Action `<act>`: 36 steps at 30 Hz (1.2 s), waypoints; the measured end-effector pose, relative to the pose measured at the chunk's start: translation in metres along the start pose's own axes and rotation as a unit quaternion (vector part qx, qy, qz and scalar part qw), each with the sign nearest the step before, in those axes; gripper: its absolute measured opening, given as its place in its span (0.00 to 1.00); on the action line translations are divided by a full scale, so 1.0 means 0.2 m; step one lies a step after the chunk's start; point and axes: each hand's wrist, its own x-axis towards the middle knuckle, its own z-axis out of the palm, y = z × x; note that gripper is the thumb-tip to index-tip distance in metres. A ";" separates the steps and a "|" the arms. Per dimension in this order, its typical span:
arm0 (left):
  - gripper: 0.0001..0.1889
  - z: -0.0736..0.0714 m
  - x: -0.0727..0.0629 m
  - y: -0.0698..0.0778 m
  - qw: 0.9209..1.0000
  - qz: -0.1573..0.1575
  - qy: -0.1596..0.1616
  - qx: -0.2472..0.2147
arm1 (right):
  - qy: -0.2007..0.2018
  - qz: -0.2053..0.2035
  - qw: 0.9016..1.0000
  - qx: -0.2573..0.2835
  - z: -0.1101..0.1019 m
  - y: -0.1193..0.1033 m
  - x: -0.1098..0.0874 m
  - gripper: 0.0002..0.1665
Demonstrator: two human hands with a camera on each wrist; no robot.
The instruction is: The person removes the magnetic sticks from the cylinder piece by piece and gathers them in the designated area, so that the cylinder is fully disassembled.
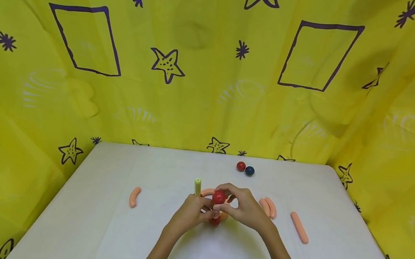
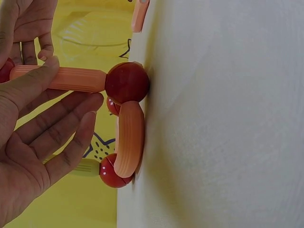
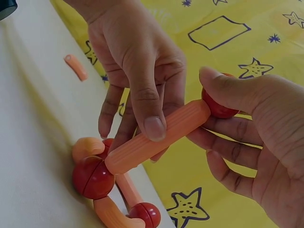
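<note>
Stick (image 2: 78, 80), upright on a frame (image 2: 130, 137) well inside the far edge of the desk (image 1: 61, 224), is pinched by the left hand (image 1: 192, 211), seemingly steadying it beneath the red ball (image 1: 218, 197) the right hand (image 1: 246, 207) grips.

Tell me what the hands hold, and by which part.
Left hand: an orange rod, by its middle. Right hand: the red ball atop it, by its sides.

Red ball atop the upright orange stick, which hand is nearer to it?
Right: the right hand pinches the red ball; the left hand grips the orange stick just below it.
</note>
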 end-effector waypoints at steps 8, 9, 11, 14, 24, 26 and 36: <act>0.04 0.00 -0.01 0.01 1.000 0.013 0.007 -0.004 | 0.011 -0.001 1.000 0.013 0.01 0.01 -0.01 0.17; 0.04 0.00 -0.01 0.01 1.000 0.013 0.004 -0.005 | 0.014 0.003 1.000 0.016 0.01 0.02 -0.01 0.17; 0.04 0.00 -0.01 0.02 1.000 0.011 -0.002 -0.007 | 0.021 0.012 0.999 0.023 0.01 0.02 -0.02 0.17; 0.04 0.00 0.00 0.02 1.000 0.001 -0.007 -0.009 | 0.029 0.019 0.999 0.029 0.00 0.02 -0.02 0.18; 0.05 0.00 -0.01 0.01 1.000 -0.001 -0.006 -0.010 | 0.040 0.017 0.999 0.034 0.01 0.04 -0.02 0.20; 0.05 0.00 -0.01 0.01 1.000 0.003 -0.002 -0.009 | 0.053 0.024 0.998 0.040 0.02 0.04 -0.02 0.20; 0.07 0.00 -0.02 0.02 1.000 -0.001 0.007 -0.006 | 0.169 0.202 0.949 0.174 0.06 0.17 0.01 0.26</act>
